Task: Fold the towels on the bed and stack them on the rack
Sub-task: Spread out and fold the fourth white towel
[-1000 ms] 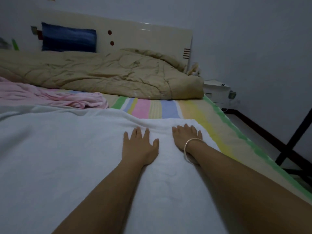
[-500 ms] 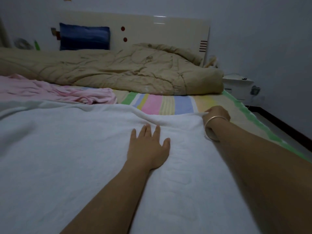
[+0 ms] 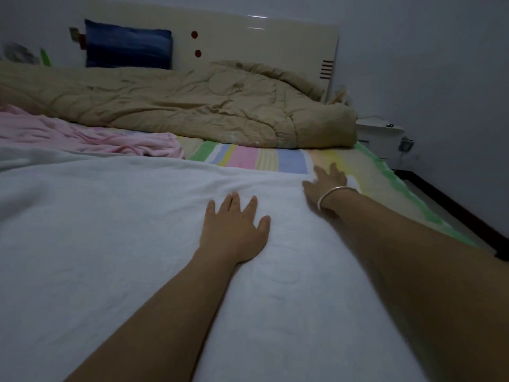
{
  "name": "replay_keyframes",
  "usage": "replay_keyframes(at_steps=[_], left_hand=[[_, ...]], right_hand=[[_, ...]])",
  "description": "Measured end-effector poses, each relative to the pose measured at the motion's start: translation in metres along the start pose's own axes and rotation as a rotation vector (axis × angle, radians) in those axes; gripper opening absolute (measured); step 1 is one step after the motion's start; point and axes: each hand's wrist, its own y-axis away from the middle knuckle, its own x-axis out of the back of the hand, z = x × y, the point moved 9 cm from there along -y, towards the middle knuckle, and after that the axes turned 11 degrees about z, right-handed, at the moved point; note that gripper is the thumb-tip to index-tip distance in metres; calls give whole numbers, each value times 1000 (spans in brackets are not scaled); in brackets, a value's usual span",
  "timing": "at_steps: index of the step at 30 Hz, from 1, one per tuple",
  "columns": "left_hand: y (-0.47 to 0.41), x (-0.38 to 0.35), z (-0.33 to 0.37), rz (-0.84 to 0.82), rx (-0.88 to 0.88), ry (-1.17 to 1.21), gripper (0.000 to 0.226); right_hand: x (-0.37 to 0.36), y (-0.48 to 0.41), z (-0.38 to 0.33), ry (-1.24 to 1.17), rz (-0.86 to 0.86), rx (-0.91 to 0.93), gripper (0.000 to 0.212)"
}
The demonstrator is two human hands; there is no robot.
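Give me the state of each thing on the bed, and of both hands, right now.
white towel: spread flat, not yet folded.
pink towel: crumpled, unfolded, beyond the white one.
quilt: bunched up at the head of the bed.
pillow: propped against the headboard.
left hand: open, palm flat on the white towel.
right hand: open, fingers straight at the white towel's far right corner.

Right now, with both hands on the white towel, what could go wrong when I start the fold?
1. The right hand lies straight-fingered at the far corner of the white towel, gripping nothing; the corner may slip when lifted.
2. The pink towel lies bunched by the white towel's far edge; a fold could drag it along.
3. The left hand presses flat mid-towel and may pin the cloth, skewing the fold.
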Motion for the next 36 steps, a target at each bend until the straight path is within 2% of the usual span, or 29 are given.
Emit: replay_keyframes(at_steps=[3, 6, 8, 12, 19, 23, 27, 32, 36], left_hand=[[5, 5, 2, 23, 3, 43, 59], [14, 16, 11, 67, -50, 144, 51], [24, 16, 17, 1, -71, 200, 51], [83, 25, 23, -196, -152, 148, 54], [215, 82, -2, -176, -307, 40, 57], [290, 126, -43, -192, -393, 27, 58], [378, 177, -118, -248, -429, 39, 59], [467, 244, -218, -241, -481, 72, 56], [499, 283, -276, -263, -492, 188, 58]], right_hand=[[-8, 63, -5, 193, -220, 20, 69], [-3, 131, -6, 200, -296, 56, 73], [2, 164, -7, 212, -315, 60, 73], [19, 234, -25, 211, -319, 62, 70], [35, 368, -62, 189, -325, 133, 61], [51, 449, -83, 193, -295, 77, 61], [67, 544, -126, 182, -291, 32, 62], [74, 658, -207, 166, -261, 17, 62], [73, 706, -282, 91, -262, 78, 60]])
